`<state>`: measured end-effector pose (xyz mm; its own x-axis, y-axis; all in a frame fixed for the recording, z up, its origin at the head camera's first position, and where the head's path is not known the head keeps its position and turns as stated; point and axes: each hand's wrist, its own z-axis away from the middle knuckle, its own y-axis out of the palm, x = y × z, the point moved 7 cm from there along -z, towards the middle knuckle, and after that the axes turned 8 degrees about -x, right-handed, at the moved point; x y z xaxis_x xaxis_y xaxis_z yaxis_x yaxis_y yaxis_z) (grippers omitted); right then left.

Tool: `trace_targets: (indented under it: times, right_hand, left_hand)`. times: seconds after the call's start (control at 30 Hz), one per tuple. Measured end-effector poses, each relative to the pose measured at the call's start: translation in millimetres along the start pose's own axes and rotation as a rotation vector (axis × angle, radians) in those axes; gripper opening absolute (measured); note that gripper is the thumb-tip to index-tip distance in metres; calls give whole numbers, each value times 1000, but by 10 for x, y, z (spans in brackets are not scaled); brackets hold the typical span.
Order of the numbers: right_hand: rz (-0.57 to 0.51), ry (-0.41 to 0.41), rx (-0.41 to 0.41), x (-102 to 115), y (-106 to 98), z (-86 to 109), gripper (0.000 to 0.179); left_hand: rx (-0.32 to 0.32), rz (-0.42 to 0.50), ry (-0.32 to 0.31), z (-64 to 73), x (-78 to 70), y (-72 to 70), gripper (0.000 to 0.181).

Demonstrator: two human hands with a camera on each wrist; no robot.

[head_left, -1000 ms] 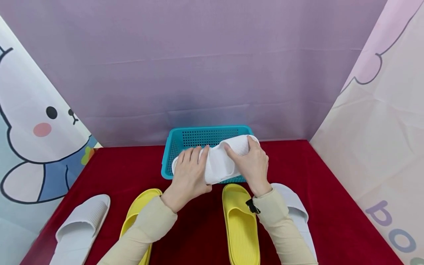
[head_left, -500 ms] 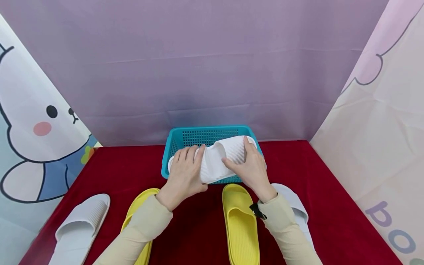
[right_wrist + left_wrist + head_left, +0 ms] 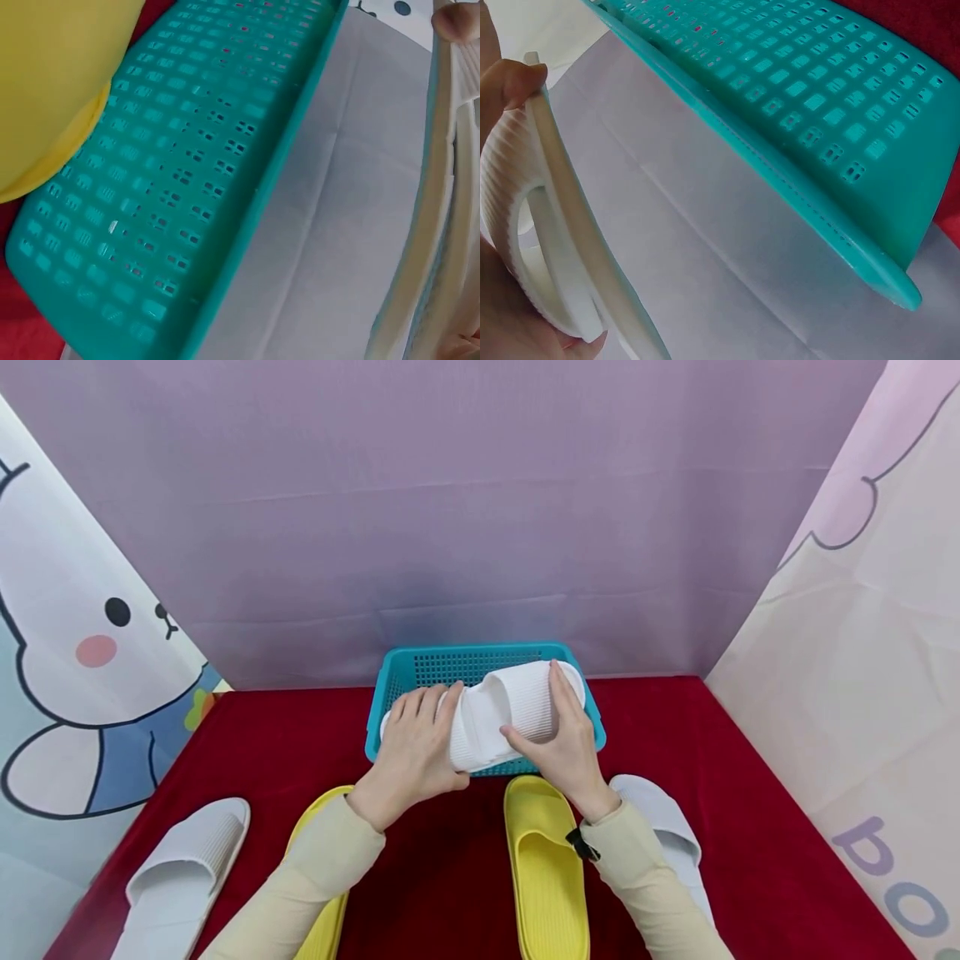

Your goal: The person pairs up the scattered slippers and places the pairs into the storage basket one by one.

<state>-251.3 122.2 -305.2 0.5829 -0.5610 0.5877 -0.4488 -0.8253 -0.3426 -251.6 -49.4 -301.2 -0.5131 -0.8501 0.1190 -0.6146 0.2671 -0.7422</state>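
2 white slippers [image 3: 483, 718], overlapped lengthwise into 1 bundle, are held slantwise above the teal basket [image 3: 480, 648]; in the wrist views their sole edges are seen apart from its rim. How they are fitted together cannot be fully told. The left end is clasped by the left hand [image 3: 420, 739], back turned up, with 4 fingers laid side by side across it and the thumb set on the near side; this grip is closed on the bundle. The right end is gripped by the right hand [image 3: 566, 743], its thumb and forefinger spread apart over the ribbed strap. Between the 2 hands, the middle of the bundle is exposed.

The basket is set on a red-covered table [image 3: 720, 793]. Nearer, a left yellow slipper [image 3: 326, 922] is partly covered by the left sleeve [image 3: 330, 852], and a right yellow slipper [image 3: 551, 860] is placed beside the right sleeve [image 3: 637, 852]. These are flanked by 2 loose white slippers [image 3: 180, 868]. The table is backed by a purple cloth [image 3: 480, 510].
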Motion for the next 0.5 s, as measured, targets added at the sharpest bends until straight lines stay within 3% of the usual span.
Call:
trace_targets:
  times: [0.5]
  right_hand:
    - [-109, 98, 24, -36, 106, 33, 85]
  left_hand:
    - [0, 24, 28, -53, -4, 32, 111]
